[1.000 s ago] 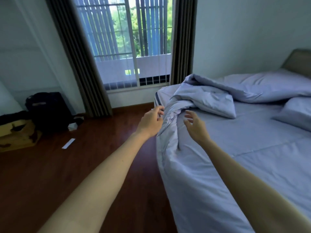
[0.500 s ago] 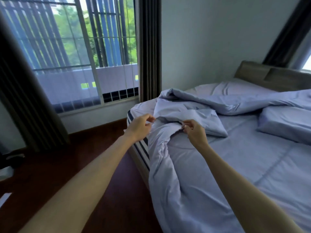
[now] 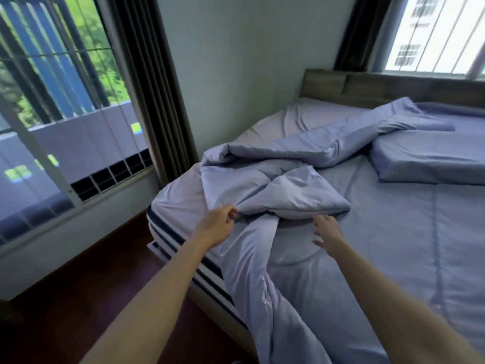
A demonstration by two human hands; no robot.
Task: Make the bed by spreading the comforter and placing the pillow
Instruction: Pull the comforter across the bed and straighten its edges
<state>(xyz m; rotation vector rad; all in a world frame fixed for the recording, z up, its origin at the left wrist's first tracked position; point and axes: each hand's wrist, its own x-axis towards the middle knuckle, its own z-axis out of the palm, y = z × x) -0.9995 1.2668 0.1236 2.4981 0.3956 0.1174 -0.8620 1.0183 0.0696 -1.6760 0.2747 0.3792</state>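
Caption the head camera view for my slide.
Left hand pinches the bunched comforter; open right hand at its folded edge.

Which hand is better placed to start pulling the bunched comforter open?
Left. The left hand pinches a fold of the comforter, ready to pull. The right hand is open with straight fingers beside the folded edge, gripping nothing.

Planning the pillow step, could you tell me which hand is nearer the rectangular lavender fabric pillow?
Right. The right hand, open, sits left of and in front of the rectangular lavender pillow; the left hand, pinching the bunched lavender comforter, is farther left.
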